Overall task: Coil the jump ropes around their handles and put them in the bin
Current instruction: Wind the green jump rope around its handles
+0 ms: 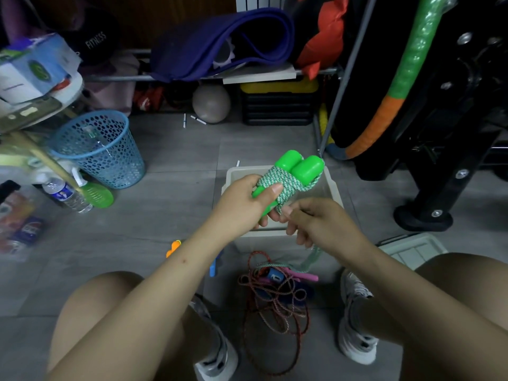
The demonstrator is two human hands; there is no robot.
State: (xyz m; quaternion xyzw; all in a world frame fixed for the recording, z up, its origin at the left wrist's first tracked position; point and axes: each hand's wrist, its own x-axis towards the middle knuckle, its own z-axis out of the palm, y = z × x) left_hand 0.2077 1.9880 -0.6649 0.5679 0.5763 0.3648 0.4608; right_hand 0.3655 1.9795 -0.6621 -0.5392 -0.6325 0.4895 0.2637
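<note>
The white bin (334, 193) stands on the floor between the person's feet; its inside looks bare, though the hands hide much of it. Above it, the left hand (247, 202) grips the green handles (298, 166) side by side, thumb pressed on the coiled green rope (286, 181). Their long axis tilts up and away, rounded ends farthest. The right hand (316, 221) pinches the rope's loose tail. A red rope (275, 312) lies tangled on the floor. The blue basket (99, 149) holds a bottle.

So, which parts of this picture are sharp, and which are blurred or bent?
Head view: the green handles and left hand are fairly sharp; the bottles at the left edge smear; the wide lens bows the edges; lighting is dim and even, without glare.
</note>
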